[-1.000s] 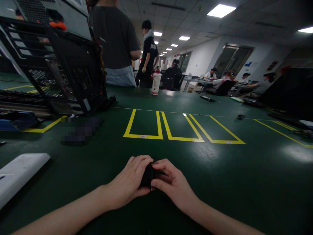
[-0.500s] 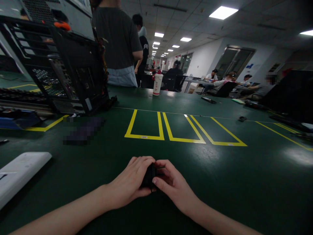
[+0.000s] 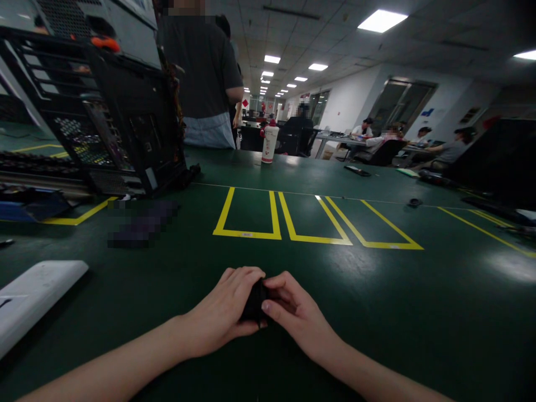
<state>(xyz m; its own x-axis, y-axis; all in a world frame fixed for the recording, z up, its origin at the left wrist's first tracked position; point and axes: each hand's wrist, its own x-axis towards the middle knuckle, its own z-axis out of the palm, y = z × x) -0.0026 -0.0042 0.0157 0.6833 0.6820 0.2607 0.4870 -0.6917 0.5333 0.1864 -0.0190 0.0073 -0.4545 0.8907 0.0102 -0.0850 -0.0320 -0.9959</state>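
I can't read a single word or number from where I sit. Small pale labels [image 3: 247,235] sit on the yellow tape [image 3: 276,220] of my bench [image 3: 335,312], too tiny to make out. The white cup [image 3: 268,146] bears red print, also illegible to me. Far back hangs a red diamond-shaped sign [image 3: 245,103], its face unreadable.

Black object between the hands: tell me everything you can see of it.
The black object is small and dark, with a thin upright edge on its right side. Its material and markings are too dark to tell. The left hand wraps it, fingers over the top and thumb below, hiding much of it; the right hand has thumb and fingertips at its right edge. It is above the green table; whether it touches is unclear.
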